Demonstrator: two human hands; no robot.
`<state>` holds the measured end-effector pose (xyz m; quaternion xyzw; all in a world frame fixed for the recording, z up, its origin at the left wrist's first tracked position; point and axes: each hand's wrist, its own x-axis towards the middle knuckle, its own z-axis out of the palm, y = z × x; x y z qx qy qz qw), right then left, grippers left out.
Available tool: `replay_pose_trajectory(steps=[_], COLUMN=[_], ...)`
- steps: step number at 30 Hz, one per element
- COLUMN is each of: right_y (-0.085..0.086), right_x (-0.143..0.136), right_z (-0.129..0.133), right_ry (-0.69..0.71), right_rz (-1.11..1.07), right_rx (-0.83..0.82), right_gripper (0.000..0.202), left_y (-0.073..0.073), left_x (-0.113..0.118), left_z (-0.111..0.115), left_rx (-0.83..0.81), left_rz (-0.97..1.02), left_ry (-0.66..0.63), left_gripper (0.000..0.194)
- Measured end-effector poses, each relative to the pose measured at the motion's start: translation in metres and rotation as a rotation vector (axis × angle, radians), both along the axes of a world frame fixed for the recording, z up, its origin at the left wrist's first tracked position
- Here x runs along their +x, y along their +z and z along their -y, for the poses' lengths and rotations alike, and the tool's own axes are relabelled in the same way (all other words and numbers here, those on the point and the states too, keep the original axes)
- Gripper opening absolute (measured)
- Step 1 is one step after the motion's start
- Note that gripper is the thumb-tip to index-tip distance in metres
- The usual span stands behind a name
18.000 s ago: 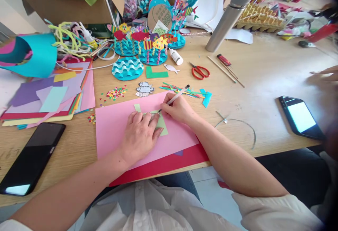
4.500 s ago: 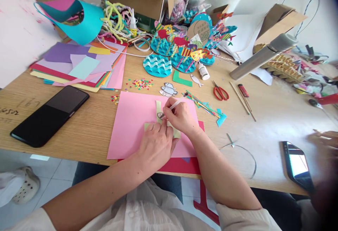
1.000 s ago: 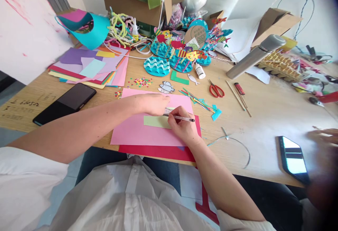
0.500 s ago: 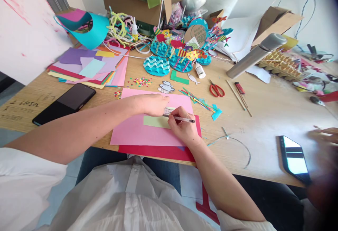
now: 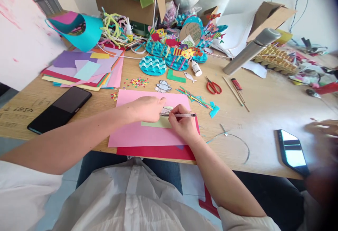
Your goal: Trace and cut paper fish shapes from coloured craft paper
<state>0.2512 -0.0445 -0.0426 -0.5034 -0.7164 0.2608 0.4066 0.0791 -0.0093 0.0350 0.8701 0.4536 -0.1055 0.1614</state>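
Note:
My right hand (image 5: 184,123) is closed round a pen (image 5: 186,115) with a clear barrel and dark end. The pen's tip points left at a small white paper cutout (image 5: 166,110) with drawn lines. That cutout lies on a pale green paper strip (image 5: 156,124). My left hand (image 5: 148,108) presses on the cutout's left side with its fingers curled; its fingertips are partly hidden. Beneath both hands lie a pink sheet (image 5: 132,136) and a red sheet (image 5: 155,152). Beyond them are fish-shaped paper cutouts (image 5: 163,86).
Red-handled scissors (image 5: 213,87), thin paper strips (image 5: 196,99) and a glue bottle (image 5: 196,68) lie beyond the sheets. A black phone (image 5: 60,109) is at left, near stacked coloured paper (image 5: 71,60). A silver flask (image 5: 250,51) lies at right. Another person's hand (image 5: 326,127) shows near a second phone (image 5: 292,151).
The view has shifted slightly. My left hand has moved a little, showing more of the cutout. The pen is still in my right hand and now lies closer to level.

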Motion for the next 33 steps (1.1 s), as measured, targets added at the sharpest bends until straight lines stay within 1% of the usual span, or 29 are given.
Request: replay_pose_trajectory(steps=[5, 8, 12, 21, 26, 33], right_y=[-0.002, -0.001, 0.002, 0.004, 0.004, 0.001], right_x=[0.001, 0.001, 0.001, 0.004, 0.004, 0.004], right_z=[-0.003, -0.004, -0.004, -0.006, -0.007, -0.008], right_ry=[-0.010, -0.014, -0.023, -0.092, -0.056, -0.037], right_rz=[-0.031, -0.042, -0.057, -0.174, -0.178, -0.175], right_rx=[-0.011, -0.026, -0.047, -0.107, -0.139, -0.145], right_gripper=[0.011, 0.011, 0.010, 0.010, 0.009, 0.010], left_y=[-0.012, -0.016, -0.021, -0.032, -0.040, -0.045], left_x=[-0.001, -0.001, -0.001, -0.014, -0.017, -0.018], left_z=[0.009, 0.015, 0.020, 0.019, 0.021, 0.021], left_rx=[0.177, 0.234, 0.218, 0.186, 0.218, 0.229], left_rz=[0.050, 0.056, 0.075, 0.196, 0.235, 0.260], left_ry=[-0.048, -0.064, -0.031, -0.041, -0.068, -0.044], left_gripper=[0.040, 0.036, 0.037, 0.039, 0.040, 0.041])
